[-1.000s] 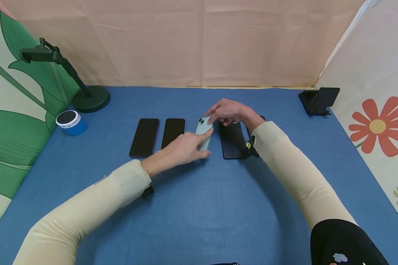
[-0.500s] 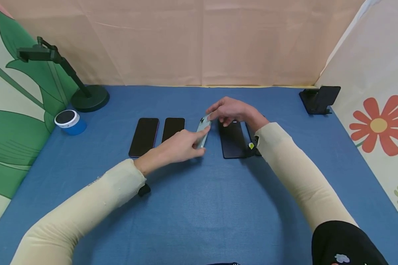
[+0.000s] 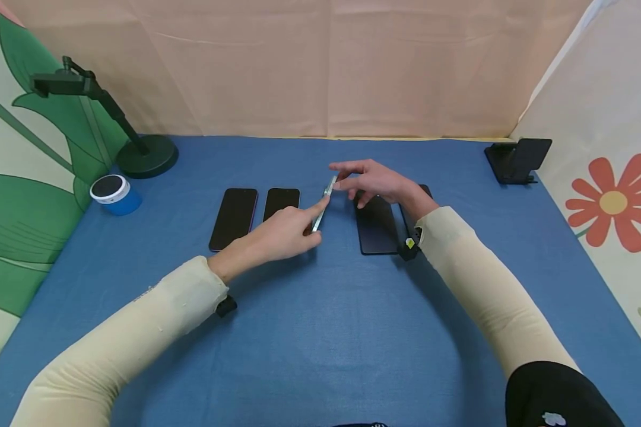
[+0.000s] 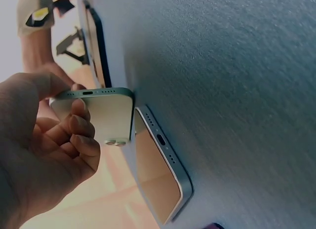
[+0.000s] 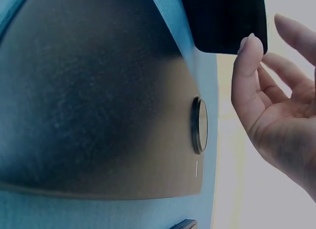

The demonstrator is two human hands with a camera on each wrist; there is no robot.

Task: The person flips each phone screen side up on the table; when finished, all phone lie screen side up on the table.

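A pale green phone [image 3: 318, 221] is tipped up steeply on its long side, so the head view sees it as a thin strip. My left hand [image 3: 280, 231] pinches its near end; in the left wrist view the port end and pale back [image 4: 116, 115] with two lenses show. At the far end my right hand [image 3: 376, 181] holds a corner, its thumb [image 5: 249, 56] on the black screen [image 5: 227, 21], a finger behind, and the index finger stretched out free. A black-screened phone [image 3: 281, 200] lies just left of the pale one, partly under my left hand.
Farther left lies another black phone [image 3: 234, 218]. Right of the hands, a dark phone [image 3: 376, 231] with a raised lens and another dark phone [image 3: 424, 190] lie partly hidden. A lamp-like stand [image 3: 146, 155], a blue tub [image 3: 119, 197] and a small black stand [image 3: 518, 161] occupy the back corners.
The pale phone has turned from back-up to nearly on edge. My left hand has shifted left and slightly away with it. My right index finger has lifted off the phone.
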